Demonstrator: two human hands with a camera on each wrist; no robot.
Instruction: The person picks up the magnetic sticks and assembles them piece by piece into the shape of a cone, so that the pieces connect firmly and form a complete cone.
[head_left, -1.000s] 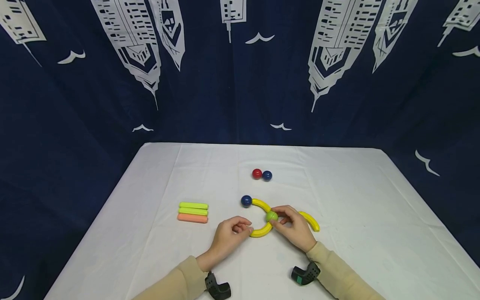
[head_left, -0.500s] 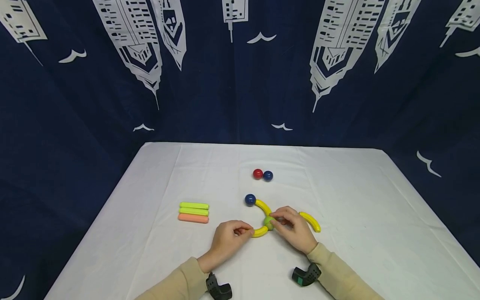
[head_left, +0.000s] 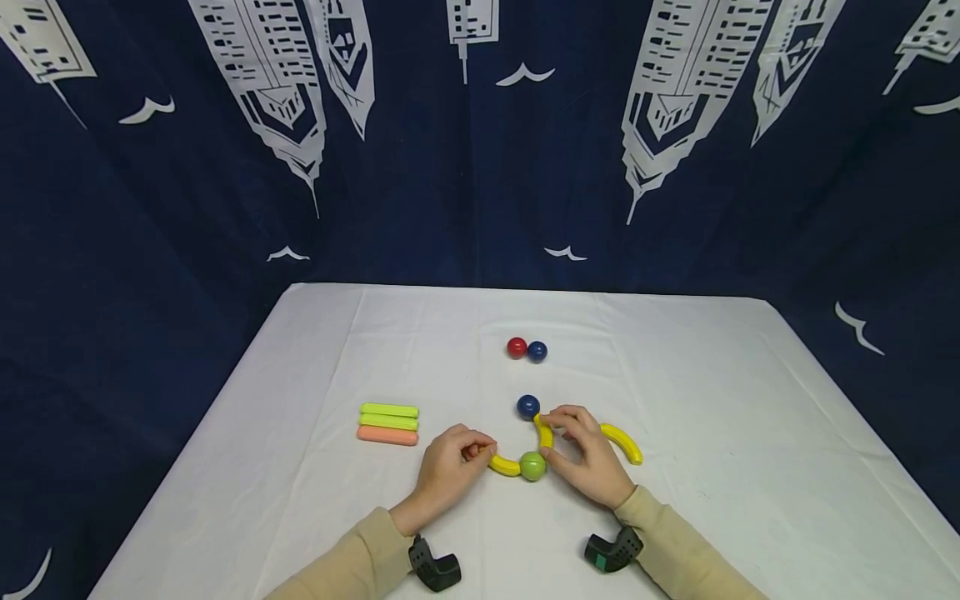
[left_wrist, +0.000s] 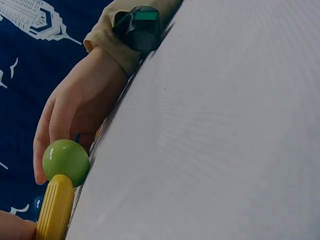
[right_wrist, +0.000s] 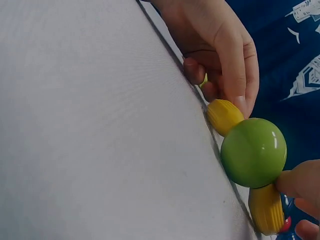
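Note:
A chain of magnetic-toy-like pieces lies between my hands: a yellow curved stick (head_left: 505, 466), a glossy green ball (head_left: 532, 467), a second yellow curved stick (head_left: 545, 435) and a dark blue ball (head_left: 528, 407). Thumb and fingers of my left hand (head_left: 450, 467) pinch the first stick's free end. My right hand (head_left: 591, 458) grips the second stick from the right, fingertips near the blue ball and thumb beside the green one. In the right wrist view the green ball (right_wrist: 254, 153) sits between both ribbed yellow ends. The blue ball is mostly hidden in the left wrist view.
Farther back on the white table (head_left: 705, 400), a red ball (head_left: 517, 347) touches another blue ball (head_left: 537, 352). Two lime sticks (head_left: 388, 416) and an orange stick (head_left: 387, 435) lie at left. Another yellow curved stick (head_left: 622, 443) lies just beyond my right hand.
The green ball has come nearer to me, and the blue-ended stick has swung right and more upright. My left hand has shifted slightly left; my right fingers now lie along the second stick.

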